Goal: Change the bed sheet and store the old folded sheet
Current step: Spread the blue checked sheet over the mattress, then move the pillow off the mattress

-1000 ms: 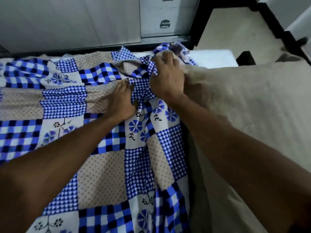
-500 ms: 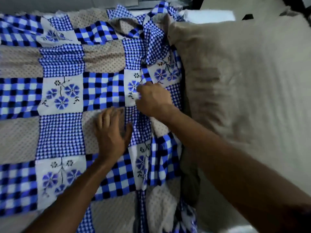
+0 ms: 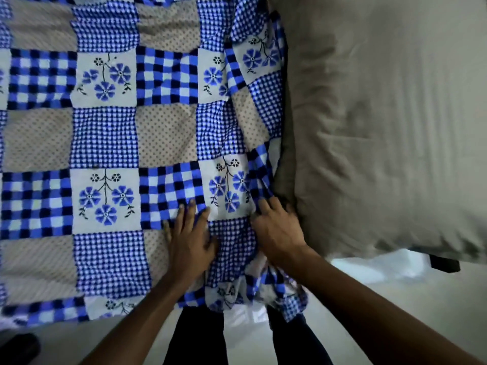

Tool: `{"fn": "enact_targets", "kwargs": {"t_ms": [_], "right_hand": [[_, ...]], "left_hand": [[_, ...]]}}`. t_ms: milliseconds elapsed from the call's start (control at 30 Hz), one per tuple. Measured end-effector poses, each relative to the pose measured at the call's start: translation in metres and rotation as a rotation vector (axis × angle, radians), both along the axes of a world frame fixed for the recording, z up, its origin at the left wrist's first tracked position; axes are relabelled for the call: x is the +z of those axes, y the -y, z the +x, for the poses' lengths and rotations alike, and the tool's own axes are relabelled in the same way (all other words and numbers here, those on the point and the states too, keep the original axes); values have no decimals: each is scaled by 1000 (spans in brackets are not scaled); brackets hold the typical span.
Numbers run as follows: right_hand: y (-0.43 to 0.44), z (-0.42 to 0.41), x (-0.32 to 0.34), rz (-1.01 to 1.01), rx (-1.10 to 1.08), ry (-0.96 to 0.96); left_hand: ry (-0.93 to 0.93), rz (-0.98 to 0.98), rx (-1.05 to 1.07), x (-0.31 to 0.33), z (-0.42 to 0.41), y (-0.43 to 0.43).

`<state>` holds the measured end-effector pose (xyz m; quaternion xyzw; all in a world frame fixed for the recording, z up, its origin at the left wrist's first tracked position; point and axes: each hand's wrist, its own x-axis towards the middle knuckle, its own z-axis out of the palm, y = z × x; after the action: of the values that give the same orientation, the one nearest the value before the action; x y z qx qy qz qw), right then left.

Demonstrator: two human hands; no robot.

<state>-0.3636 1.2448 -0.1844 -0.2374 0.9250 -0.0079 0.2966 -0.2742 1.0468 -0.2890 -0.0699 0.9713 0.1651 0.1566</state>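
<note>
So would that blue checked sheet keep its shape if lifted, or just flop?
Probably flop: the sheet bunches into soft folds where it hangs over the near edge. It looks thin and light, creasing beside the pillow. Pushed, it would likely ruck up rather than slide whole, as around the right hand.

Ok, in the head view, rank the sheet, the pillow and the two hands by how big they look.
1. sheet
2. pillow
3. left hand and right hand: they look alike, so not ranked.
</note>
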Motion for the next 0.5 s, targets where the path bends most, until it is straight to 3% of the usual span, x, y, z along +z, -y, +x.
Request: {"fn": "enact_targets", "kwargs": {"t_ms": [67,167,267,400,500], "right_hand": [[-1,13,-5,-91,106,-74],[1,56,-16,-192,302,8],[-10,93,-24,-15,504,58],[-49,105,-13,43,426,12],[-97,107,2,-311,339,39]], "left_hand": [[-6,8,8,1,-4,-7],[-1,3,-6,0,-9,-12],[17,60,78,2,-11,-16],[-85,155,207,14,-5,-47],[-263,258,299,37,-4,-99]]}}
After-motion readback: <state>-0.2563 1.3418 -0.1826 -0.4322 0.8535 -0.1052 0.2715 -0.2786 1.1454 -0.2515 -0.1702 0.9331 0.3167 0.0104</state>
